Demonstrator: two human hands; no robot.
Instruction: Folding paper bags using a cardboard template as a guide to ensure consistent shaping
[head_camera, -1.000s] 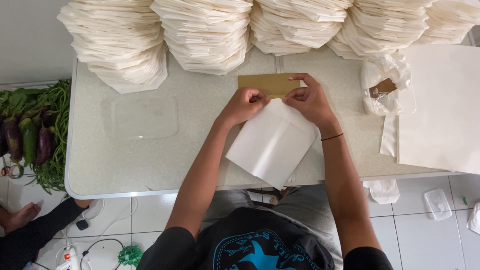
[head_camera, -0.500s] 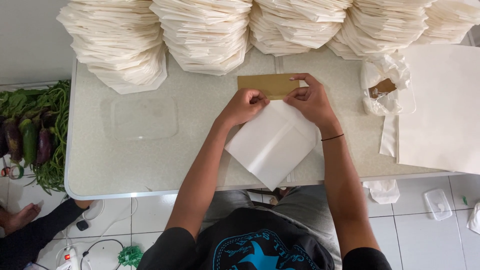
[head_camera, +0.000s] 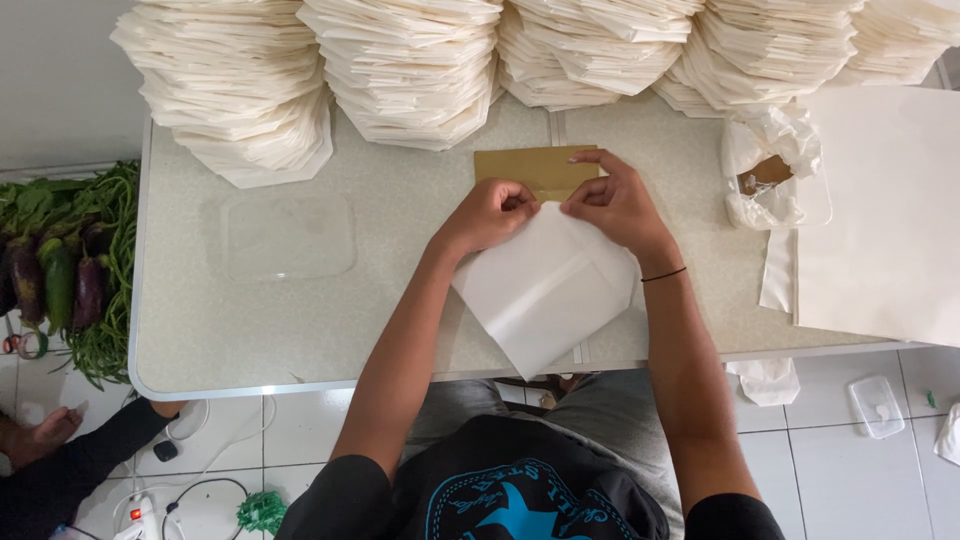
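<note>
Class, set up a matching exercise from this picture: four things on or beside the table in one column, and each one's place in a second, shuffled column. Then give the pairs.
Things
1. white paper sheet
2. brown card
3. clear plastic lid
4. green vegetables

Places
A. on the floor, left of the table
B. under both hands, at the near edge
C. beyond the fingertips
D. flat on the left half of the table

Pairs: 1-B, 2-C, 3-D, 4-A
</note>
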